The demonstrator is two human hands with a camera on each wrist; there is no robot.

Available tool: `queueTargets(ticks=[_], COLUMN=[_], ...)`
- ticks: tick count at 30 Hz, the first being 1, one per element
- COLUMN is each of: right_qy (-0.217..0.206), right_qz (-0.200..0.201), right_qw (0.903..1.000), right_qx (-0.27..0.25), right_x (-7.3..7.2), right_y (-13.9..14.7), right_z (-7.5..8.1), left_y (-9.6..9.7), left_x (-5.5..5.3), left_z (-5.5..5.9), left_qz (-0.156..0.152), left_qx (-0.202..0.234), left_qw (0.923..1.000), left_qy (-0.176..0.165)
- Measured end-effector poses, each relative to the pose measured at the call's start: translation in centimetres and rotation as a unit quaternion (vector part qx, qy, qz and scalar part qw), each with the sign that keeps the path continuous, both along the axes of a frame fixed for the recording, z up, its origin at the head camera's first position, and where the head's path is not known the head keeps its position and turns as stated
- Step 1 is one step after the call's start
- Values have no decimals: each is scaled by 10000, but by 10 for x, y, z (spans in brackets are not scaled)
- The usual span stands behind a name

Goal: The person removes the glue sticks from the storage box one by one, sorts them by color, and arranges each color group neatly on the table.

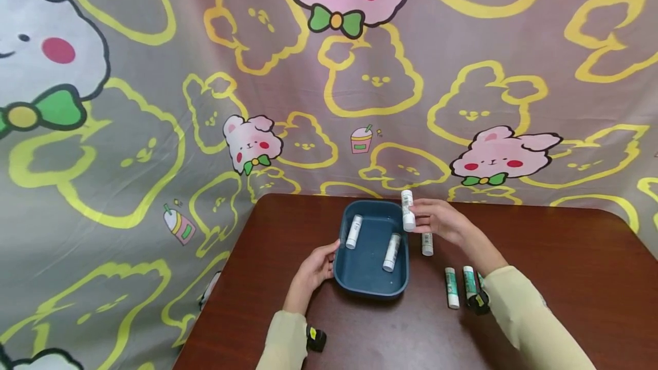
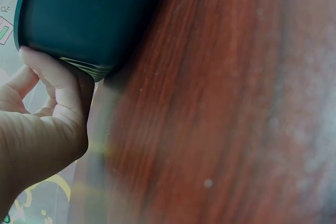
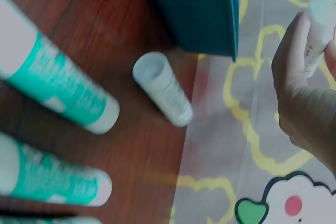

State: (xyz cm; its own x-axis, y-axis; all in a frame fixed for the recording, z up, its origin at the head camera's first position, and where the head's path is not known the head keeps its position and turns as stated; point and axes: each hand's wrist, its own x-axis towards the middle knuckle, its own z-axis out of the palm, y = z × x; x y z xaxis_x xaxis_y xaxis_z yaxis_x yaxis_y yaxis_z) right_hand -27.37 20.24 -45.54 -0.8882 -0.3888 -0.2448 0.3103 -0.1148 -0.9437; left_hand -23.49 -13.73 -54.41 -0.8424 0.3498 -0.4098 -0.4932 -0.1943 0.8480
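Note:
A dark blue plastic bin point(image 1: 371, 289) stands on the table with two white glue sticks, one point(image 1: 354, 232) at its left and another point(image 1: 392, 252) at its right. My left hand point(image 1: 315, 268) holds the bin's left side, thumb at the rim; in the left wrist view its fingers bend against the outer wall point(image 2: 94, 14). Over the bin's right rim, my right hand point(image 1: 437, 218) pinches an upright white glue stick point(image 1: 408, 210). Below that hand, outside the bin, lies another white glue stick point(image 1: 427, 244), also plain in the right wrist view point(image 3: 164, 90).
Green-and-white glue sticks lie right of the bin, one point(image 1: 452, 288) beside another point(image 1: 470, 283), with a third partly hidden by the right sleeve point(image 1: 529, 313). The brown wooden table point(image 1: 560, 256) ends at a cartoon-printed cloth point(image 1: 308, 90) behind and to the left.

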Motion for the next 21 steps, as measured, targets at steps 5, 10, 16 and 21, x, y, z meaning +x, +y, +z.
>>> queueTargets(ticks=[5,10,16,21], right_qy=[-150,-294,-414,-393], right_qz=[-55,-140,-232,-311], right_qw=[9988,9974,9980,9987], right_qx=[-460,-637,-417,-113], right_x=[4,7,10,12], right_y=[17,32,48,61], right_z=[-3,-7,-15,-24], left_y=[0,0,1,0], left_x=[0,0,-1,0], left_z=[0,0,1,1], left_qz=[-21,8,61,-4], left_qx=[-41,-55,-28,19], left_qw=[10000,10000,10000,10000], left_qy=[-12,-36,-20,-8])
